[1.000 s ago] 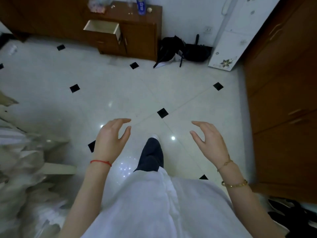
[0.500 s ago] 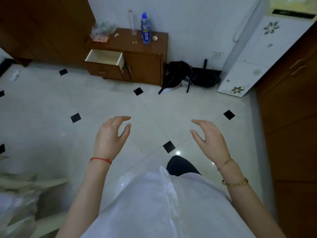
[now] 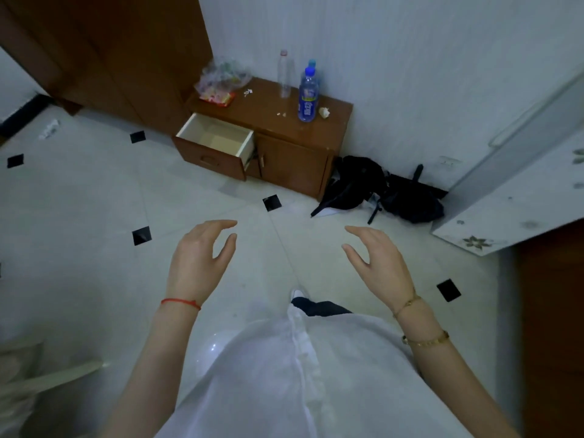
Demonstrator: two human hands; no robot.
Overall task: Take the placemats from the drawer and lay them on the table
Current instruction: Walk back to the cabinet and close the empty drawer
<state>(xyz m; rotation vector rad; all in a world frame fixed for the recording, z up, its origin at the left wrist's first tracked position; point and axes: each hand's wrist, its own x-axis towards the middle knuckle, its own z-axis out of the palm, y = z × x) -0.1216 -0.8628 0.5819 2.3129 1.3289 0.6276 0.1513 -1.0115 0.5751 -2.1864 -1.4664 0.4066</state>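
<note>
Now both hands hover empty over the floor, left hand [image 3: 199,263] and right hand [image 3: 377,263] loosely spread; the open drawer [image 3: 218,143] ahead looks bare, perhaps no placemats visible.

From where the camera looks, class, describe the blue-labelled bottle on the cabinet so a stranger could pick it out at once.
Find the low brown cabinet against the white wall, its drawer pulled open. On its top, towards the right, stand the bottles. The blue-labelled bottle is the nearest one, blue-capped, unlike the slim clear bottle to its left.
</note>
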